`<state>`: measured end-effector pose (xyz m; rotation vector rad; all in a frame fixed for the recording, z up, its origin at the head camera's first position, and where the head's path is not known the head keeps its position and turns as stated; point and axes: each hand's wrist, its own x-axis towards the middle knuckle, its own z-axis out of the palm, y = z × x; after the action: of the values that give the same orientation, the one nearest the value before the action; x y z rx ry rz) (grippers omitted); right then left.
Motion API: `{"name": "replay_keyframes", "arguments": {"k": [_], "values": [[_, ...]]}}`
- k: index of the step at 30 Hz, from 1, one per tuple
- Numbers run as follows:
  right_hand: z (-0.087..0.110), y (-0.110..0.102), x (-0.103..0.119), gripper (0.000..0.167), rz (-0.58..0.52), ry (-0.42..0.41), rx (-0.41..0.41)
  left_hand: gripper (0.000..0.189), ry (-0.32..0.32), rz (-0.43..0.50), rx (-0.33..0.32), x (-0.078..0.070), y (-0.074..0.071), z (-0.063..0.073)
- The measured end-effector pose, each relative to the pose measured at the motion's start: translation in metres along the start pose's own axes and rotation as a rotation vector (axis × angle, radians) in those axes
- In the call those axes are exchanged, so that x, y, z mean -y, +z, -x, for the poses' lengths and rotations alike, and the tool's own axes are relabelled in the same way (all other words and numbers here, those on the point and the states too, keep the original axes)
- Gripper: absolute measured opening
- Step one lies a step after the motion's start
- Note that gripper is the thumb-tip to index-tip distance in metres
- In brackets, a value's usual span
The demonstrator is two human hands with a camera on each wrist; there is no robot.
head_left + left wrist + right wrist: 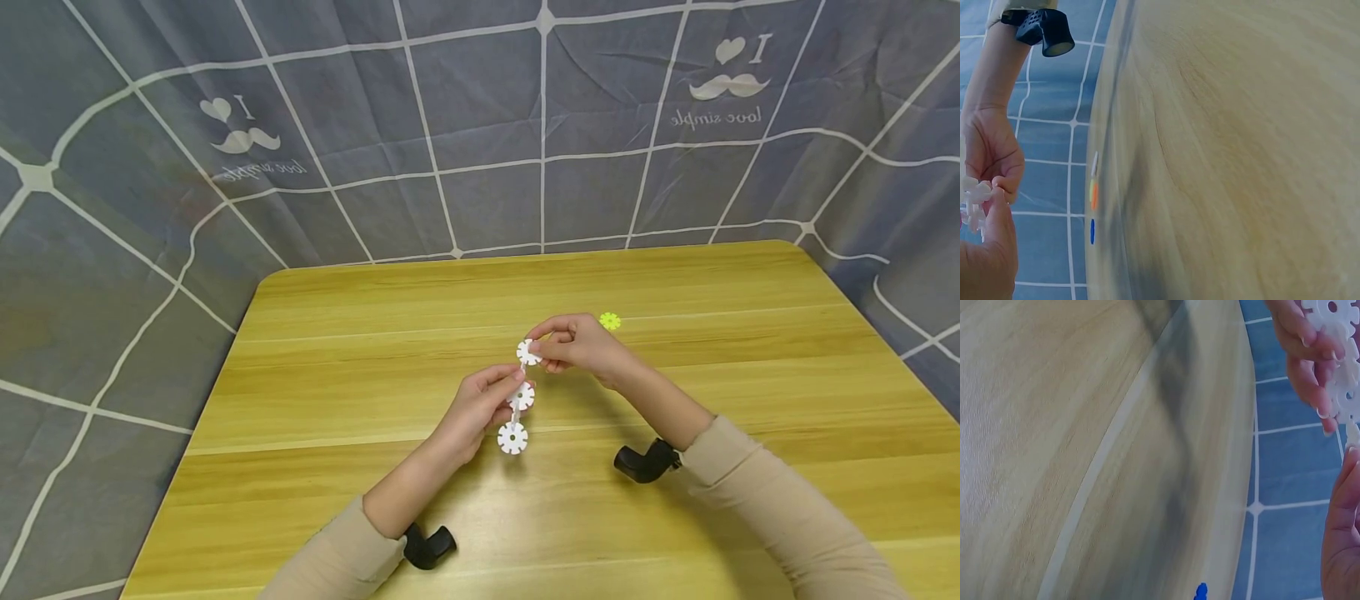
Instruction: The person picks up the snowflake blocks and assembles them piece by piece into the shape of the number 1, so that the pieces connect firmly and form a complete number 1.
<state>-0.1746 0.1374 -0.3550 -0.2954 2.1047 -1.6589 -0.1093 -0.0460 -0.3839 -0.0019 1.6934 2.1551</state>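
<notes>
A chain of white notched plastic discs (512, 438), joined edge to edge, hangs over the table between the two hands. My left hand (474, 408) grips the chain at its middle disc (522, 395), thumb on the near side. The lowest disc sticks out below that hand. At the upper end, my right hand (585, 346) pinches the top disc (527, 352) between thumb and fingers. In the right wrist view the linked discs (1332, 307) show notched rims and round centre holes, with left fingers behind them.
A yellow-green notched disc (611, 321) lies on the wooden table (337, 350) just beyond the right hand. The left wrist view shows small orange (1094, 195) and blue pieces (1092, 231) near the table's edge. A grey curtain (480, 133) with white lines hangs behind.
</notes>
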Motion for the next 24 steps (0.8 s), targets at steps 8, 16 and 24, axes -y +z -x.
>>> {"name": "replay_keyframes", "arguments": {"k": [8,16,24], "values": [[-0.0005,0.0059,-0.0020,0.028,-0.040,-0.001,-0.006,0.040,0.003,-0.022,0.021,-0.0004,-0.0004,0.0007],[-0.0015,0.0068,-0.0013,0.022,-0.001,-0.023,0.055,0.036,0.021,-0.063,0.001,0.0016,-0.0007,0.0008],[-0.0034,0.0061,0.0043,0.015,0.001,-0.044,0.136,0.032,0.033,-0.098,-0.041,0.0023,0.0001,0.0017]]}}
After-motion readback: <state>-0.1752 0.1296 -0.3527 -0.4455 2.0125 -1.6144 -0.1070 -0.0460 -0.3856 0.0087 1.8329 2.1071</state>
